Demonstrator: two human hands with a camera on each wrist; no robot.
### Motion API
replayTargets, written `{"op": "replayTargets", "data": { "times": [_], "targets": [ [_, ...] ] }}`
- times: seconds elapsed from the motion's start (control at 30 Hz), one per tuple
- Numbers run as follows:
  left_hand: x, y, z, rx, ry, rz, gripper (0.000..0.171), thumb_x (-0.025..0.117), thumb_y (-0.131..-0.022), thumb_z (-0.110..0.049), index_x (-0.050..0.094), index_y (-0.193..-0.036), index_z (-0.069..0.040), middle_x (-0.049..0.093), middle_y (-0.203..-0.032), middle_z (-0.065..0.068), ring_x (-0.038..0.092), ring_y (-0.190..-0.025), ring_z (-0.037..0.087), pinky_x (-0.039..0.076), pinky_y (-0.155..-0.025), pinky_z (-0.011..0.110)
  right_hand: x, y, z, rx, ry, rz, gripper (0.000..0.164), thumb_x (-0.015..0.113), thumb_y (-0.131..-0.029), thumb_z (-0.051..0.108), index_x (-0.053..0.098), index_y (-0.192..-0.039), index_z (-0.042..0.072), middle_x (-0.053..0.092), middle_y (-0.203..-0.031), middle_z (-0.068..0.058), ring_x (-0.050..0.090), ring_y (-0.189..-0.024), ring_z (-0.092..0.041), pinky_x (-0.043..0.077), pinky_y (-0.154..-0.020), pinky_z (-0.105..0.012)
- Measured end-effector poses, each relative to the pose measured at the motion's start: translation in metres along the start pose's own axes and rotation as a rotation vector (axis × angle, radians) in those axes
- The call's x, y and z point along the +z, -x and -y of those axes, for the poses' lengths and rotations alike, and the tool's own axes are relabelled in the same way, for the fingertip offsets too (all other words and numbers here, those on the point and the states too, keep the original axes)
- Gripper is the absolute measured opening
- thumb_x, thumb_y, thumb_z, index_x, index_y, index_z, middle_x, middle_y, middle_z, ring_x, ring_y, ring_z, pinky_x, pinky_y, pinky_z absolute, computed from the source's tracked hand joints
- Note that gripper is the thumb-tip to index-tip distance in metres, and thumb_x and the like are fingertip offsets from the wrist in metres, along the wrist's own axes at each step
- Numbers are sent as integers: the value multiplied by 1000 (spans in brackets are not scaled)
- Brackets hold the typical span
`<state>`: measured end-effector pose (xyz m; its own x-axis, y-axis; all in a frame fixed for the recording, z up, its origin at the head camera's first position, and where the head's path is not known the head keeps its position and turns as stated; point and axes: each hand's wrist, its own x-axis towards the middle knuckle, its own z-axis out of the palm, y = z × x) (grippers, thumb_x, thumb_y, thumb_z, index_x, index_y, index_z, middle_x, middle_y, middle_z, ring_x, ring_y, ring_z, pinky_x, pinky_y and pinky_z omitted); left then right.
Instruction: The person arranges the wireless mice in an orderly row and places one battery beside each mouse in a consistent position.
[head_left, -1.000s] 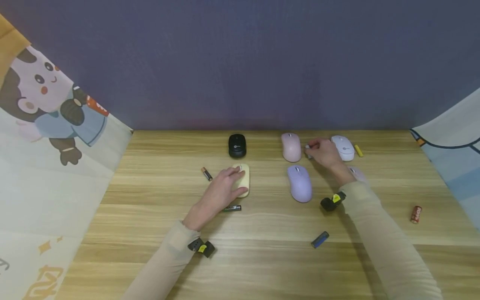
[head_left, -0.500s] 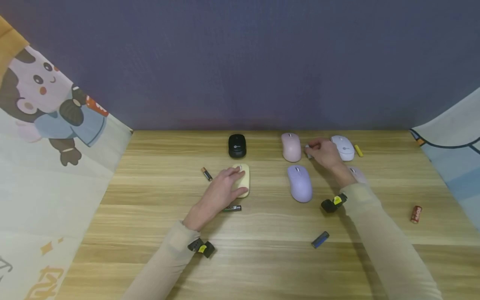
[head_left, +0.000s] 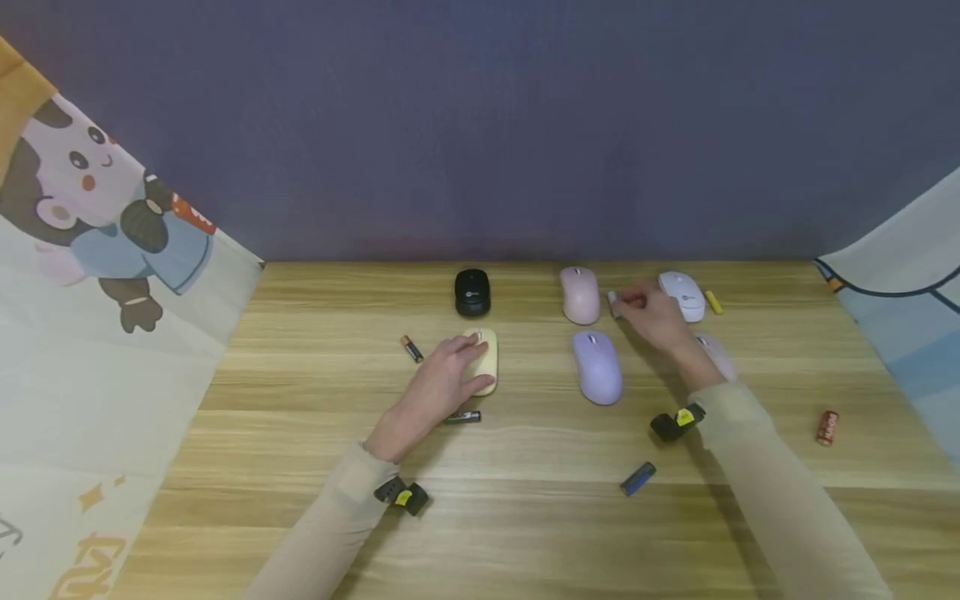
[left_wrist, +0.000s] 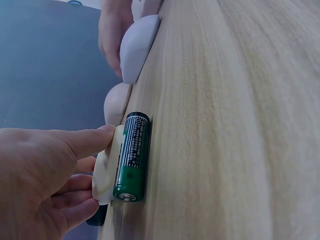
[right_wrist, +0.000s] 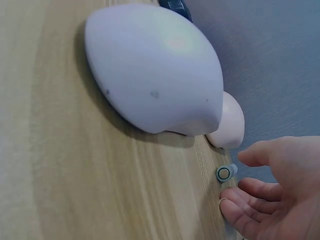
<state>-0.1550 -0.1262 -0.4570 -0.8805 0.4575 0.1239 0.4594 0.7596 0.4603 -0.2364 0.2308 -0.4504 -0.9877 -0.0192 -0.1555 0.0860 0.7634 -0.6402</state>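
At the middle of the table, my left hand (head_left: 431, 392) grips a pale yellow computer mouse (head_left: 489, 360) between thumb and fingers. Close beside it lies a green and black AA battery (left_wrist: 134, 155), partly hidden by the hand in the head view. Farther right, my right hand (head_left: 658, 317) is beside a small grey battery (head_left: 614, 305) lying on the wood. In the right wrist view a gap shows between the thumb and fingers and that battery (right_wrist: 225, 173). A pink mouse (head_left: 580, 296) stands left of the battery, and a white mouse (head_left: 681, 295) sits behind the right hand.
A black mouse (head_left: 472, 293) stands at the back and a purple mouse (head_left: 598, 368) nearer. A pale mouse (head_left: 716, 357) is partly under the right arm. Loose batteries are a copper-topped one (head_left: 412, 348), a blue one (head_left: 637, 479), a red one (head_left: 827, 428) and a yellow one (head_left: 714, 302).
My right hand has drawn slightly right, away from the grey battery, which now shows more fully. The left hand keeps its hold on the yellow mouse.
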Motion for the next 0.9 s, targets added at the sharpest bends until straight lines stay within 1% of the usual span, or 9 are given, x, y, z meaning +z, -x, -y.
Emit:
{"op": "replayTargets", "data": {
  "times": [0.23, 0.5, 0.6, 0.73, 0.9],
  "targets": [
    [1, 0, 0, 5, 0, -5, 58, 80, -91, -31, 63, -136, 1, 57, -146, 23, 57, -133, 39, 47, -115, 46, 0, 12, -3, -45, 4, 0, 52, 57, -104, 34, 54, -134, -8, 63, -119, -28, 61, -107, -41, 54, -90, -50],
    [5, -2, 3, 19, -15, -19, 58, 80, -90, -31, 64, -135, 2, 58, -145, 23, 58, -132, 38, 48, -115, 45, 0, 24, -2, -89, 9, -11, 49, 59, -103, 31, 56, -133, -7, 66, -118, -29, 64, -109, -42, 54, -95, -55],
    [5, -1, 3, 22, -14, -22, 58, 81, -90, -30, 64, -135, 2, 58, -145, 23, 58, -132, 38, 48, -114, 45, 1, 28, -4, -101, 24, -15, 49, 59, -104, 32, 56, -133, -8, 67, -117, -29, 65, -107, -42, 55, -93, -55],
    [3, 0, 2, 25, -10, -24, 58, 81, -90, -30, 64, -135, 2, 58, -145, 23, 58, -132, 38, 48, -114, 45, 2, 34, -6, -124, 53, -29, 48, 59, -104, 33, 58, -130, -7, 69, -113, -26, 67, -102, -39, 56, -88, -52],
    [3, -1, 1, 27, -9, -26, 58, 81, -90, -30, 64, -135, 2, 58, -145, 23, 58, -131, 39, 48, -114, 45, 4, 41, -7, -153, 72, -37, 49, 59, -103, 33, 59, -130, -8, 70, -109, -23, 67, -98, -35, 57, -86, -49]
  ]
}}
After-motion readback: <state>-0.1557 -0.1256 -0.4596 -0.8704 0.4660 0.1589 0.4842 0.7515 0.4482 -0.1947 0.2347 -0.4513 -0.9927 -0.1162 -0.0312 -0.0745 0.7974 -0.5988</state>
